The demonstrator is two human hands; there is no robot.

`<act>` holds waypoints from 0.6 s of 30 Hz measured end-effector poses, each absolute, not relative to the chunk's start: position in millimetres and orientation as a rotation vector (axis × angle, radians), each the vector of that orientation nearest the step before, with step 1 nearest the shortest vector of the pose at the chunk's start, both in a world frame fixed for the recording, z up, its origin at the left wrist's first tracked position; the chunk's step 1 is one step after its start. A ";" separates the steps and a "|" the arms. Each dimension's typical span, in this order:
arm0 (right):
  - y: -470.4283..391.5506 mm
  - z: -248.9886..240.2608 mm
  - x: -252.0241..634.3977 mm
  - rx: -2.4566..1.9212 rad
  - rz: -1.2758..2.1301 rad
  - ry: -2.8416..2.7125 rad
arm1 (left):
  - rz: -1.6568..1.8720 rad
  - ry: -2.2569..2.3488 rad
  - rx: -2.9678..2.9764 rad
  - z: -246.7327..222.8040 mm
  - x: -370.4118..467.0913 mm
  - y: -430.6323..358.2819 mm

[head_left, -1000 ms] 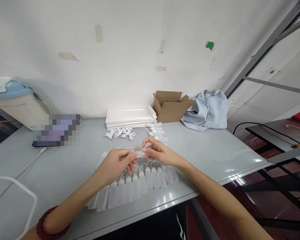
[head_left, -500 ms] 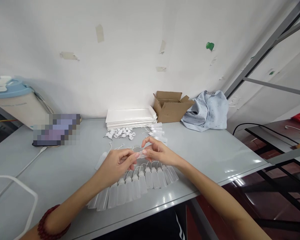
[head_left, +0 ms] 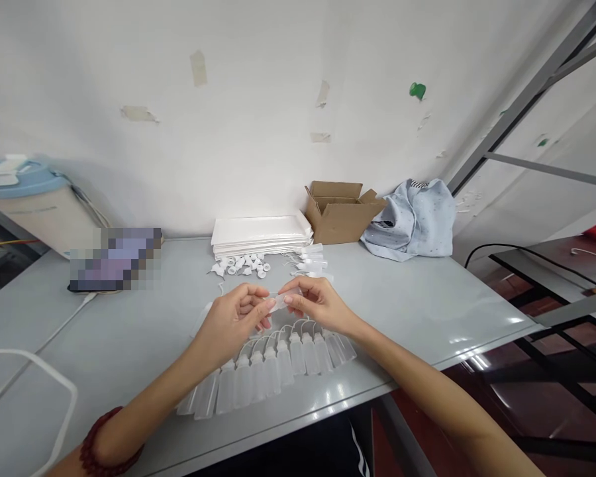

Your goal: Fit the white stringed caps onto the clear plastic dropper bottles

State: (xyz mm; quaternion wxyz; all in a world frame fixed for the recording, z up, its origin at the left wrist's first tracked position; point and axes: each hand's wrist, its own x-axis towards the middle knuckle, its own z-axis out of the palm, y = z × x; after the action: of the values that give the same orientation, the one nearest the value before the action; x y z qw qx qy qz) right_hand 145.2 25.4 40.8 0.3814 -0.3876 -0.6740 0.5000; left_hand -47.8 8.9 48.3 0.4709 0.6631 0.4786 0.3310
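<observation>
Between my two hands is a small translucent plastic bottle (head_left: 279, 303), partly hidden by the fingers. My left hand (head_left: 238, 317) pinches its left end between thumb and fingers. From the other side, my right hand (head_left: 318, 305) grips it with thumb and forefinger. Just below the hands lies a curved row of translucent bottles (head_left: 255, 379) with white necks and thin bent tubes. Another bottle lies partly hidden behind my left hand. Beyond the hands are a pile of small white caps (head_left: 247, 265) and several more bottles with tubes (head_left: 312, 260).
At the wall stand a stack of white packets (head_left: 258, 233), an open cardboard box (head_left: 342, 218) and a light blue cloth (head_left: 412, 222). A blurred-out phone (head_left: 116, 260) with a white cable and a blue-lidded container (head_left: 44, 209) are on the left.
My right forefinger, raised and curled before, has come down onto the bottle. My left fingers have shifted slightly, and more of the bottle shows between the hands.
</observation>
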 end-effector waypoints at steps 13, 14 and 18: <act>26.7 41.6 148.0 -0.877 1.132 -1.785 | 0.827 1.131 1.990 48.7 -49.9 3.4; 26.8 42.2 148.2 -0.877 1.134 -1.787 | 0.843 1.134 2.019 48.9 -49.9 3.3; 27.1 43.2 148.2 -0.856 1.102 -1.822 | 0.822 1.115 2.075 48.9 -50.2 3.8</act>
State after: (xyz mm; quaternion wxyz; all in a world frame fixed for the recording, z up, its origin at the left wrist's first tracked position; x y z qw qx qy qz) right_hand 148.2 27.1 43.2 0.4107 -0.3401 -0.7238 0.4379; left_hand -50.2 3.8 48.9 0.3178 0.7885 0.4239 0.3124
